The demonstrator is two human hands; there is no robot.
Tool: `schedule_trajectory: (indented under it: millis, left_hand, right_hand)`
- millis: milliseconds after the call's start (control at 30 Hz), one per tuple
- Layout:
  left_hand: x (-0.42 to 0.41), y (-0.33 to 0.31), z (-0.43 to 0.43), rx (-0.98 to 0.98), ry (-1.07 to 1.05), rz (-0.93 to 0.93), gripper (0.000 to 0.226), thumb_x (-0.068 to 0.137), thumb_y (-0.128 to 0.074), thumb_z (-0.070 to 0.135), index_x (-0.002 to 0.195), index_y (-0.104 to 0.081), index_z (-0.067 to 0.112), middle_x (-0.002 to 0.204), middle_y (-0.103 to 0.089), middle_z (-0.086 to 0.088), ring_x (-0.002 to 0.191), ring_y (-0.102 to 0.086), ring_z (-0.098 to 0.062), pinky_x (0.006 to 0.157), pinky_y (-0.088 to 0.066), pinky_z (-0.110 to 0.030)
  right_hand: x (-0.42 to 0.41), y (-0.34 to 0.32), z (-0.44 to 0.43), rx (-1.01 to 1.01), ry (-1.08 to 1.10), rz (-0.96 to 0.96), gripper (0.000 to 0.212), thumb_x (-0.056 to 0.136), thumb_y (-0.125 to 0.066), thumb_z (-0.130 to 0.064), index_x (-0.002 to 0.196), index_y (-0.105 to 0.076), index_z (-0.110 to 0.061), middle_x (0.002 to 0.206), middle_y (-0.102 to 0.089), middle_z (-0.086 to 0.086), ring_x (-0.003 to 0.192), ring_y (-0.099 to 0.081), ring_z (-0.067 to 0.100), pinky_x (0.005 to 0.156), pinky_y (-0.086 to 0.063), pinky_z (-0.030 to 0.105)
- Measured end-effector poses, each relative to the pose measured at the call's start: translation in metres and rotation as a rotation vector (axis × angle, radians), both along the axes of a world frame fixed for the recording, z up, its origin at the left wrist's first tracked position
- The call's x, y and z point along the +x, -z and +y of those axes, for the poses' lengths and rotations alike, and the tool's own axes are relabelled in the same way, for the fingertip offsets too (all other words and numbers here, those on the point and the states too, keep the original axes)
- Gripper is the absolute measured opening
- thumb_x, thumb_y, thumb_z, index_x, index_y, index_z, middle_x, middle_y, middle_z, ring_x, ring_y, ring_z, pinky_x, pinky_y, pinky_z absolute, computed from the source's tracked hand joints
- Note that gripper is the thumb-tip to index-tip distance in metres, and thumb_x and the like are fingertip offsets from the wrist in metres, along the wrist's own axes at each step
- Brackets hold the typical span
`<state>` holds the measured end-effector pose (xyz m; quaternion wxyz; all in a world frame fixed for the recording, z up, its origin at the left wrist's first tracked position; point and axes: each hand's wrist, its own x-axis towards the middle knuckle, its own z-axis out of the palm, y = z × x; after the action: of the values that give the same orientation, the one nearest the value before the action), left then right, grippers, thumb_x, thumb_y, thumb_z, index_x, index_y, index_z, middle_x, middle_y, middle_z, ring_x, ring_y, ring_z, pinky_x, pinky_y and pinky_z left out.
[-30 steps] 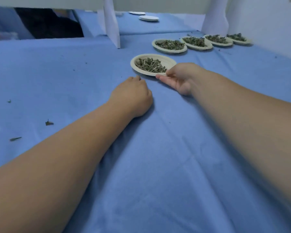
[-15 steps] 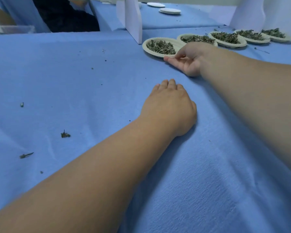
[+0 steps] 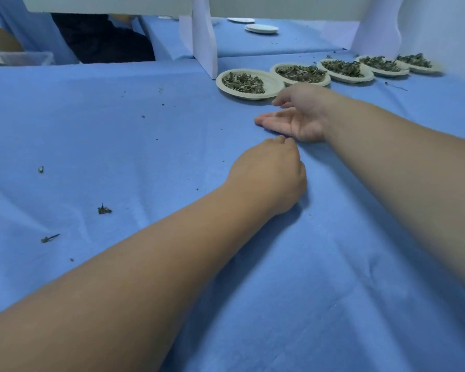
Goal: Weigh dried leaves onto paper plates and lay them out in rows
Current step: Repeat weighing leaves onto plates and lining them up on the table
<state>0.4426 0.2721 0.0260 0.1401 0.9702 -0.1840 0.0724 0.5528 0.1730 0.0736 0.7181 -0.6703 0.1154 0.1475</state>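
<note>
- Head view: right hand (image 3: 300, 116) lies on blue cloth (image 3: 145, 130), fingers straight and spread, gripping nothing, just short of nearest paper plate (image 3: 226, 88).
- Left hand (image 3: 269, 173) rests close by, fingers loosely curled.
- Dried leaves (image 3: 243, 82) fill that plate, leftmost of a row.

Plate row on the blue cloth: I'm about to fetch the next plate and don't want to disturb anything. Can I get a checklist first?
1. Right hand off the nearest plate: ok, open, just beside its rim.
2. Left hand free: cannot tell, its fingers are curled under on the blue cloth.
3. Row of five filled plates in line: ok.
4. Cloth free of stray leaf bits: not ok, several lie at left.
5. Empty plates available: ok, at the back.
</note>
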Motion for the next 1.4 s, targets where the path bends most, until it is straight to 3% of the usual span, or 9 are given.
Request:
schedule_trajectory:
  millis: [200, 333, 700, 900, 1033, 1100, 1167, 1300, 1400]
  left_hand:
    - [-0.018, -0.020, -0.023, -0.409, -0.038, 0.064, 0.031, 0.100, -0.040, 0.019, 0.121, -0.063, 0.014, 0.122, -0.067, -0.012, 0.111, -0.058, -0.031, 0.077, -0.036, -0.034]
    - [-0.039, -0.031, -0.054, -0.739, -0.071, 0.121, 0.030, 0.098, -0.042, 0.016, 0.075, -0.044, 0.035, 0.084, -0.053, 0.017, 0.093, -0.047, -0.012, 0.070, -0.030, -0.028]
    - [-0.162, -0.058, -0.274, -0.937, 0.367, 0.216, 0.025, 0.097, -0.039, 0.014, 0.100, -0.063, 0.015, 0.091, -0.069, 0.003, 0.086, -0.063, -0.014, 0.068, -0.046, -0.031]
    - [-0.267, -0.070, -0.388, -0.902, 0.729, 0.235, 0.047, 0.101, -0.039, 0.012, 0.145, -0.054, 0.016, 0.114, -0.070, -0.002, 0.105, -0.063, -0.017, 0.092, -0.048, -0.029]
    - [-0.329, -0.076, -0.447, -0.837, 0.959, 0.167, 0.047, 0.103, -0.038, 0.015, 0.149, -0.049, 0.015, 0.081, -0.062, 0.002, 0.072, -0.057, -0.005, 0.076, -0.049, -0.028]
    - [-0.356, -0.081, -0.475, -0.765, 1.090, 0.078, 0.048, 0.102, -0.035, 0.013, 0.149, -0.048, 0.009, 0.115, -0.068, -0.010, 0.105, -0.063, -0.013, 0.095, -0.045, -0.025]
    - [-0.375, -0.091, -0.503, -0.621, 1.169, -0.058, 0.053, 0.103, -0.035, 0.006, 0.157, -0.035, 0.007, 0.162, -0.038, -0.014, 0.151, -0.031, -0.022, 0.115, -0.022, -0.019]
    - [-0.398, -0.111, -0.551, -0.282, 1.195, -0.287, 0.062, 0.099, -0.033, -0.002, 0.160, -0.024, 0.005, 0.171, -0.014, -0.012, 0.158, -0.008, -0.026, 0.122, -0.019, -0.033]
    - [-0.407, -0.121, -0.574, -0.118, 1.094, -0.355, 0.042, 0.095, -0.038, 0.000, 0.134, -0.053, 0.007, 0.142, -0.051, -0.017, 0.131, -0.047, -0.034, 0.092, -0.042, -0.041]
  right_hand:
    - [-0.065, -0.001, -0.043, -0.064, 0.076, -0.146, 0.004, 0.099, -0.051, -0.013, 0.102, -0.051, -0.011, 0.108, -0.068, 0.025, 0.075, -0.076, 0.027, 0.062, -0.062, 0.034]
    - [-0.116, -0.007, -0.080, -0.037, 0.098, -0.187, 0.007, 0.101, -0.054, -0.019, 0.104, -0.055, -0.013, 0.109, -0.069, 0.022, 0.092, -0.075, 0.030, 0.078, -0.063, 0.038]
    - [-0.304, -0.048, -0.259, -0.189, 0.472, -0.348, 0.019, 0.097, -0.054, -0.016, 0.079, -0.060, -0.014, 0.078, -0.061, 0.009, 0.073, -0.061, 0.021, 0.061, -0.051, 0.028]
    - [-0.463, -0.059, -0.371, -0.354, 0.706, -0.365, 0.012, 0.100, -0.053, -0.024, 0.096, -0.065, -0.022, 0.079, -0.070, 0.000, 0.079, -0.071, 0.009, 0.088, -0.058, 0.034]
    - [-0.572, -0.060, -0.426, -0.544, 0.939, -0.403, 0.013, 0.097, -0.060, -0.027, 0.106, -0.068, -0.028, 0.102, -0.078, -0.003, 0.097, -0.073, 0.005, 0.091, -0.057, 0.032]
    - [-0.622, -0.054, -0.447, -0.623, 1.050, -0.454, 0.014, 0.096, -0.059, -0.025, 0.104, -0.071, -0.028, 0.104, -0.077, -0.003, 0.099, -0.073, 0.006, 0.092, -0.058, 0.032]
    - [-0.668, -0.046, -0.469, -0.775, 1.149, -0.451, 0.016, 0.096, -0.057, -0.028, 0.100, -0.073, -0.030, 0.102, -0.077, -0.008, 0.100, -0.072, 0.006, 0.091, -0.059, 0.033]
    - [-0.740, -0.024, -0.513, -1.192, 1.247, -0.032, 0.021, 0.098, -0.051, -0.042, 0.102, -0.067, -0.029, 0.102, -0.071, -0.006, 0.084, -0.063, 0.010, 0.078, -0.049, 0.034]
    - [-0.762, 0.006, -0.522, -1.560, 1.048, 0.244, 0.030, 0.104, -0.042, -0.044, 0.095, -0.060, -0.022, 0.072, -0.059, -0.003, 0.060, -0.049, 0.011, 0.053, -0.033, 0.027]
